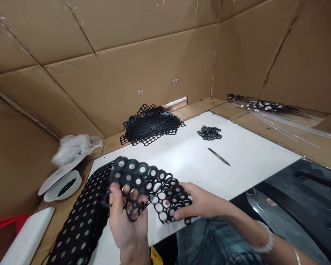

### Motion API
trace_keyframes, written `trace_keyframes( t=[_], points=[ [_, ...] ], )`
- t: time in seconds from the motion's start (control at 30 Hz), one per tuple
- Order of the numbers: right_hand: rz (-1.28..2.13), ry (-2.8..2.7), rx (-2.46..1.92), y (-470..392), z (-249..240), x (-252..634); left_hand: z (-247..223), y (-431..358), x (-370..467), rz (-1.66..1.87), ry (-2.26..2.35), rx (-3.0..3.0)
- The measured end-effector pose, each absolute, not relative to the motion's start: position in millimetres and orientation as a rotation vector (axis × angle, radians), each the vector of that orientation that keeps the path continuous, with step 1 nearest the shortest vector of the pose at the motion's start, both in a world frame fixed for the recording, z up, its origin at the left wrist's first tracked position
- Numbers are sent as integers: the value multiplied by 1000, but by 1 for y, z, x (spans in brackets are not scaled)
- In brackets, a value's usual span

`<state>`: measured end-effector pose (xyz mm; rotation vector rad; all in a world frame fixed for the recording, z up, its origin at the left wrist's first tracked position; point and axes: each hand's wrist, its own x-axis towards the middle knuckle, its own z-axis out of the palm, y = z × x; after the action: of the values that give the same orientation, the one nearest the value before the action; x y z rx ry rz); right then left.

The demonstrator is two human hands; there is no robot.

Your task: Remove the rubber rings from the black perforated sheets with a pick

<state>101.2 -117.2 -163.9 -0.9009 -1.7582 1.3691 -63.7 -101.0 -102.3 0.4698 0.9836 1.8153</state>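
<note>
Between my hands is a black ring mesh (138, 173), made of joined rings with round holes. My left hand (128, 224) grips its left part, thumb in front and fingers partly visible through the holes. At its right end, where the rings look bunched or overlapped, my right hand (200, 200) pinches the mesh with the thumb on the near side. A long strip of black ring mesh (79, 221) lies to the left, partly behind the held piece. Whether the two are joined is hidden.
On the white tabletop (253, 147) lie a pointed metal blade (219, 156) and a small pile of black rings (209, 132). A heap of black mesh (151, 125) sits at the back. A white bowl (63, 186) and plastic bag (74, 147) stand left, with cardboard walls (154, 62) behind.
</note>
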Motion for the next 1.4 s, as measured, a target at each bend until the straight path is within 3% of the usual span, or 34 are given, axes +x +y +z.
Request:
trace_keyframes(
  t=[0.13,0.33,0.47,0.63,0.8,1.13,1.4],
  points=[
    [1198,-1941,-1178,-94,-144,117,-97,-105,-71,1909,896,240],
    [980,-2356,-1344,-3,-55,174,-102,-97,-68,1728,886,334],
    [398,-2246,-1445,24,-30,169,-114,-88,-53,1366,913,373],
    [107,-2035,-1275,-19,-77,121,-133,-92,-29,1140,864,417],
    [367,-1995,-1239,-68,-130,97,-147,-101,-13,1080,879,558],
    [441,-1962,-1014,-91,-132,133,-133,-98,-31,823,973,1363],
    [109,-2015,-928,-96,-139,130,-135,-91,-31,827,948,1451]
  ],
)
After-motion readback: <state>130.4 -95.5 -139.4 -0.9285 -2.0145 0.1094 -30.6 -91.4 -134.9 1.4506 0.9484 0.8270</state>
